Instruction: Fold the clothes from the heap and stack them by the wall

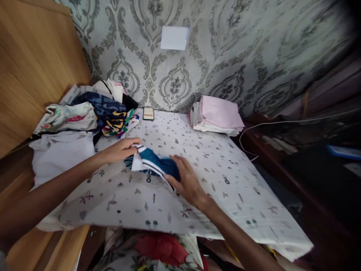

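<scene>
A blue garment [153,160] with white and dark striped edging is held bunched just above the patterned white cloth [203,199]. My left hand [122,150] pinches its white upper left edge, fingers closed. At the garment's right end, my right hand [186,178] grips it between the thumb underneath and the fingers on top. A patterned part of the garment hangs below the left end.
A heap of mixed clothes [104,109] lies at the back left, beside a wooden panel [39,64]. Folded pink and white cloths [221,114] are stacked at the back right. A small framed item [148,113] stands near the wall. A white cable [270,123] runs at right.
</scene>
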`<state>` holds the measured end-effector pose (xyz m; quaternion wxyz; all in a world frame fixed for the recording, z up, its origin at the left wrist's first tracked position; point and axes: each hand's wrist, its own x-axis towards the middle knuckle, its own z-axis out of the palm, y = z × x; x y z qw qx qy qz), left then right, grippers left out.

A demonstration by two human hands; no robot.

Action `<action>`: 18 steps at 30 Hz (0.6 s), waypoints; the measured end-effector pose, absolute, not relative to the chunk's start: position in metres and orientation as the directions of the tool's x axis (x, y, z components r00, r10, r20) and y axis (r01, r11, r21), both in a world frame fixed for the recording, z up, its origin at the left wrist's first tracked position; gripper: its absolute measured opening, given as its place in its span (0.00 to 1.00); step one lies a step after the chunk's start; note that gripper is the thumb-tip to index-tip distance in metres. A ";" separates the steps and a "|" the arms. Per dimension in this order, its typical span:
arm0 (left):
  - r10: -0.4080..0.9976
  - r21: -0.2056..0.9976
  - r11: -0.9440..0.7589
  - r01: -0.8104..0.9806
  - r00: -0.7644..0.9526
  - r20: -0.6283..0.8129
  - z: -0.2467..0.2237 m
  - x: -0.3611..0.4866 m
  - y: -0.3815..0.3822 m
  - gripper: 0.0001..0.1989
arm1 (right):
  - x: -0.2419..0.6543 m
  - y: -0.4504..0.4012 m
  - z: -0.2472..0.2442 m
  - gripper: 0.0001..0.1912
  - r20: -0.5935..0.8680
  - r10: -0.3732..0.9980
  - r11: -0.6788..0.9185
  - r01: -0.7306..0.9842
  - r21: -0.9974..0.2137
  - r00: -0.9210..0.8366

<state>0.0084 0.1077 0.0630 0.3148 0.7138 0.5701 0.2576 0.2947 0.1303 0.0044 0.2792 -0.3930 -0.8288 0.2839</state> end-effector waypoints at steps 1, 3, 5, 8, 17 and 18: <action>0.988 0.812 -0.105 0.575 0.150 0.021 0.072 0.019 0.112 0.10 | 0.285 0.125 0.006 0.37 0.260 0.786 0.563 0.476 -0.676 -0.560; 0.998 0.914 -0.059 0.401 0.039 0.047 0.089 0.042 0.121 0.12 | 0.268 0.119 0.011 0.37 0.243 0.788 0.551 0.473 -0.687 -0.565; 0.998 0.959 -0.041 0.281 -0.043 0.055 0.107 0.062 0.128 0.13 | 0.260 0.122 0.019 0.25 0.182 0.833 0.470 0.493 -0.733 -0.523; 0.989 0.957 -0.095 0.276 -0.084 0.122 0.134 0.079 0.141 0.10 | 0.270 0.134 0.036 0.13 0.120 0.867 0.320 0.355 -0.879 -0.483; 0.898 0.834 -0.418 0.360 0.302 0.320 0.111 0.104 0.203 0.20 | 0.359 0.169 0.023 0.09 -0.268 0.931 -0.313 -0.160 -0.936 -0.249; 0.909 0.824 -0.391 0.409 0.309 0.278 0.095 0.100 0.204 0.20 | 0.371 0.171 0.013 0.08 -0.301 0.935 -0.331 -0.158 -0.930 -0.189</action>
